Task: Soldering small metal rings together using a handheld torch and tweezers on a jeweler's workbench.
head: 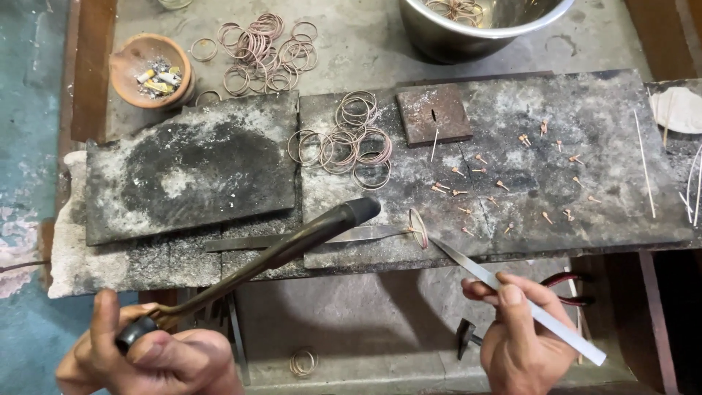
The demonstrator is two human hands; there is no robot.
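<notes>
While the left hand (157, 355) is closed around the dark curved metal torch (292, 245), the right hand (523, 333) pinches long steel tweezers (512, 296). Their tips clamp a thin copper-coloured wire ring (417, 227), upright just past the torch nozzle. The ring looks light and easily bent, best held at its rim.

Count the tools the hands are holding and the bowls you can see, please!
Torch in left hand: 1
Tweezers in right hand: 1
Clay bowl: 1
Metal bowl: 1
Total: 4
</notes>
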